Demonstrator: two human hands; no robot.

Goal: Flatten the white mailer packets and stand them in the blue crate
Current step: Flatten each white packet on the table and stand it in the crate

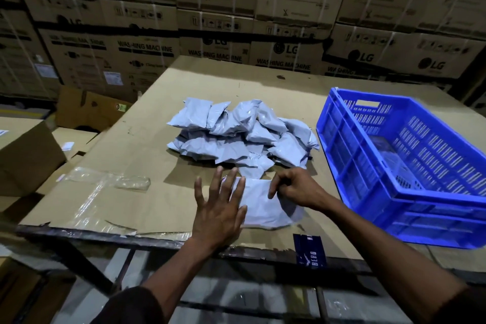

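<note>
White plastic, slightly puffed, makes up the single mailer packet (260,205) lying flat on the cardboard-covered table (147,144) between the two hands, close to the near edge. In the head view, the left hand (219,208) lies spread wide, fingers straight and fanned, with its palm and fingertips pressing on the packet's left part. The right hand (294,188) has its fingers curled and pinches the packet's upper right edge, its forearm crossing the packet's right corner.

Just beyond the fingertips of both hands sits the pile of packets (242,131), a loose heap of the same white mailers overlapping one another, the nearest one almost touching the packet under the hands.

To the right of the right hand stands the blue crate (339,144), its slotted walls upright and its open top facing up. Its floor looks dark; I cannot tell whether any packet stands in it, and none shows plainly above the rim.

Left of the left hand, a strip of clear plastic film (110,181) lies crumpled on the cardboard. Below the right wrist, a dark blue tag (310,251) with white lettering hangs over the table's near edge. Far beyond the pile, stacked brown cartons (236,21) printed with washing machine labels form a wall.
</note>
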